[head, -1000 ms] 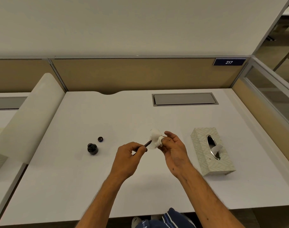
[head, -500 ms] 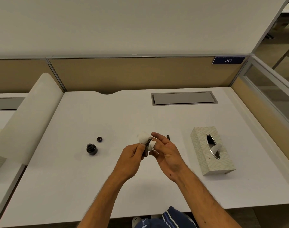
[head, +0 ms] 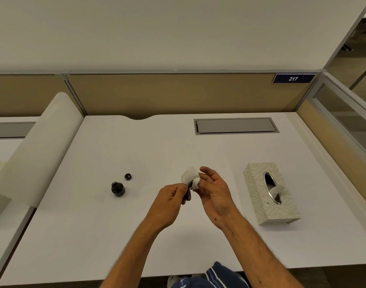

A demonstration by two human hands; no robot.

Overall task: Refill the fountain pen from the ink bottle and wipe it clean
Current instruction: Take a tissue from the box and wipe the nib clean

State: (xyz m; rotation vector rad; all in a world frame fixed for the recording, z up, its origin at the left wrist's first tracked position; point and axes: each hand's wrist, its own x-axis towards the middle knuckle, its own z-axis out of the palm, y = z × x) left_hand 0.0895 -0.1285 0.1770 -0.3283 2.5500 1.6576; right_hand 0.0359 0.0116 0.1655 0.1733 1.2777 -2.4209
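Note:
My left hand (head: 170, 199) is closed around the dark fountain pen (head: 190, 185), of which only a short piece shows between my fingers. My right hand (head: 214, 188) pinches a crumpled white tissue (head: 190, 177) against the pen's front end, so the nib is hidden. Both hands hover over the middle of the white desk (head: 94, 235). The open ink bottle (head: 117, 188) stands to the left of my hands, and its small dark cap (head: 127, 176) lies just behind it.
A patterned tissue box (head: 270, 194) with a tissue poking out lies right of my hands. A grey cable hatch (head: 235, 125) sits at the back. A rounded divider (head: 38, 154) borders the desk's left side, with a glass partition (head: 344, 115) on the right.
My hands have drawn closer together. The pen, which pointed out toward the tissue a second ago, now sits almost wholly hidden between my left fingers and the tissue.

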